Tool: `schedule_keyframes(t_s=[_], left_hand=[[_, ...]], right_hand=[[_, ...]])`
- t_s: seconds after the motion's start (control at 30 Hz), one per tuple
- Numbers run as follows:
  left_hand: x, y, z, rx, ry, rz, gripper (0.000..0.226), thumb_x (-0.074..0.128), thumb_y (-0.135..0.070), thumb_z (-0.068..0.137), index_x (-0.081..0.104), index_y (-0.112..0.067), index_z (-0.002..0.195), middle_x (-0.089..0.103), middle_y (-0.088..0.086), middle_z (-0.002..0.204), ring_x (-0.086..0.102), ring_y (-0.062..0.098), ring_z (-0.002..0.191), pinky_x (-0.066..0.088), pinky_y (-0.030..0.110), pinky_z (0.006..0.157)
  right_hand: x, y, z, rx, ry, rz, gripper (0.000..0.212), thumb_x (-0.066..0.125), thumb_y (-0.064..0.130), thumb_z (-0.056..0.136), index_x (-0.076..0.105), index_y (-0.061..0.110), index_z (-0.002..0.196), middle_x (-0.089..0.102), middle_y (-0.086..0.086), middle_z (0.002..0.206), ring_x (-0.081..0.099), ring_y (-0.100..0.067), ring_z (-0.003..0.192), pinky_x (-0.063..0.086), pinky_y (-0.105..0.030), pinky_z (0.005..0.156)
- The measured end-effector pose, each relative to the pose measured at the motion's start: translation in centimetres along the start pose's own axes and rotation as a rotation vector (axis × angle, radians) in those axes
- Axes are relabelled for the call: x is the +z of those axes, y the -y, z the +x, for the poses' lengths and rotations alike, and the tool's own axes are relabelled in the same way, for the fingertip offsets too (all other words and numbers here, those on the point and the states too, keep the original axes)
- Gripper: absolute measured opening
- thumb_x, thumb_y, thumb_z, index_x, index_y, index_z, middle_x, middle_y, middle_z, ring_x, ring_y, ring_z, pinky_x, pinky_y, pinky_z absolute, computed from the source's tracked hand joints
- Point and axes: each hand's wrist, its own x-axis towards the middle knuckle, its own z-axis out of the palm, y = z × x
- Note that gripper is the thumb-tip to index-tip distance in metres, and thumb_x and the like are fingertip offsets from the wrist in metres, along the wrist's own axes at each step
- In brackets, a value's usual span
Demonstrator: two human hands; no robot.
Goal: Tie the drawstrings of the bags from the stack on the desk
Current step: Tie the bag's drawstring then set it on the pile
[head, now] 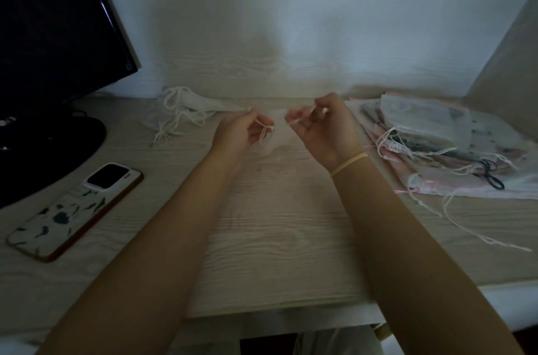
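Two bare hands work one sheer white bag (275,136) above the middle of the desk (279,223). From left: a dark monitor (55,28) and a patterned phone (74,209); then, at the back, finished bags (186,110) with knotted white cords. The left hand (241,130) pinches a drawstring (263,130) where a small knot appears to be forming; the right hand (320,127) pinches the other cord end between curled fingers. The stack (442,145) of untied bags lies at far right, loose strings trailing. To tie well, both ends probably want an even, opposed pull, keeping the knot close against the gathered mouth without tearing the thin fabric.
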Motion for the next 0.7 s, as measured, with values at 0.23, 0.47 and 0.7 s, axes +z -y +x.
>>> schedule_keyframes(t_s=[0.23,0.47,0.7], left_hand=[[-0.3,0.5,-0.1,-0.034,-0.028,-0.034,0.038,0.036,-0.016,0.103,0.052,-0.010,0.069,0.063,0.014,0.082,0.062,0.017,0.074,0.052,0.021,0.067],[-0.7,0.4,0.5,-0.039,-0.107,-0.107,0.037,0.038,-0.019,0.104,0.049,-0.011,0.069,0.061,0.009,0.074,0.059,0.014,0.062,0.044,0.020,0.053],[-1.6,-0.2,0.6,-0.065,0.015,-0.154,0.035,0.037,-0.021,0.104,0.053,-0.008,0.076,0.061,0.008,0.066,0.062,0.015,0.061,0.039,0.021,0.047]], right_hand=[[0.0,-1.2,-0.2,-0.227,-0.153,-1.142,0.025,0.053,0.014,0.080,0.046,0.012,0.056,0.038,-0.004,0.048,0.033,-0.016,0.042,0.026,-0.023,0.043],[-0.2,-1.2,0.0,-0.376,-0.089,-1.560,0.031,0.057,0.018,0.080,0.037,0.014,0.057,0.032,-0.005,0.057,0.030,-0.015,0.053,0.025,-0.029,0.053],[-0.8,-1.7,0.0,-0.264,0.145,-1.747,0.023,0.074,0.027,0.078,0.064,0.014,0.095,0.048,0.006,0.074,0.045,-0.007,0.065,0.027,-0.020,0.057]])
